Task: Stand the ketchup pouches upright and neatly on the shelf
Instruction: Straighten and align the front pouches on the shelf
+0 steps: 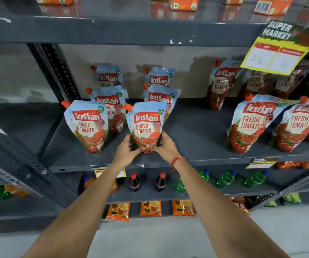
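Both hands grip the base of one ketchup pouch, which stands upright at the front of the grey shelf. My left hand holds its lower left side and my right hand its lower right. Two more pouches stand in a row behind it. To the left, another row of three upright pouches starts with a front one. On the right, several pouches lean sideways against each other, with more tilted behind them.
A yellow price sign hangs from the upper shelf at right. Orange boxes sit on the shelf above. Drink bottles stand on the shelf below, orange packets lower still. A slotted metal upright bounds the left side.
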Demonstrator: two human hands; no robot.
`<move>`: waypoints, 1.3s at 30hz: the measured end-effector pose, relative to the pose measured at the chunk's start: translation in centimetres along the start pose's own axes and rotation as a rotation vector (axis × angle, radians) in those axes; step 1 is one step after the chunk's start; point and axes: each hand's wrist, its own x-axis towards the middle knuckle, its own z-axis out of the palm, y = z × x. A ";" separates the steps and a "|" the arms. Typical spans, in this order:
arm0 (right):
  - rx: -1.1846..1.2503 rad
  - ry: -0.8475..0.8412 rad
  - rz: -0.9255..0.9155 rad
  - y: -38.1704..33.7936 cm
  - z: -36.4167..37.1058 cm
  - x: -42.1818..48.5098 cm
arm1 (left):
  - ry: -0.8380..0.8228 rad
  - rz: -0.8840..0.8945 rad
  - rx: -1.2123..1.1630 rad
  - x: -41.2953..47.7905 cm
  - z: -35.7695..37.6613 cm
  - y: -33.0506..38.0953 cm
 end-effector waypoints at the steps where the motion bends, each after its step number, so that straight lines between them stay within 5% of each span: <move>1: -0.007 0.065 0.020 0.4 -0.6 -0.8 | -0.067 0.024 0.002 0.1 0.7 0.0; 19: -0.045 0.107 0.064 1.7 -2.1 -2.5 | -0.163 0.050 0.144 -0.7 2.5 0.8; 22: -0.039 0.324 0.035 1.7 -1.3 -3.8 | -0.074 0.087 0.105 -1.7 1.8 0.8; 26: -0.122 0.681 -0.120 1.3 1.9 -6.3 | 0.299 0.165 -0.066 -3.7 -2.5 -0.7; 31: -0.270 0.389 -0.358 -1.5 8.7 -5.7 | 0.692 0.135 -0.053 -4.4 -9.5 -4.2; 35: -0.144 0.081 -0.203 -3.9 13.1 -2.0 | 0.495 -0.090 -0.087 -2.4 -12.9 -5.7; 39: -0.091 -0.038 -0.078 -4.5 14.6 1.8 | 0.240 -0.150 -0.102 -0.9 -14.3 -6.4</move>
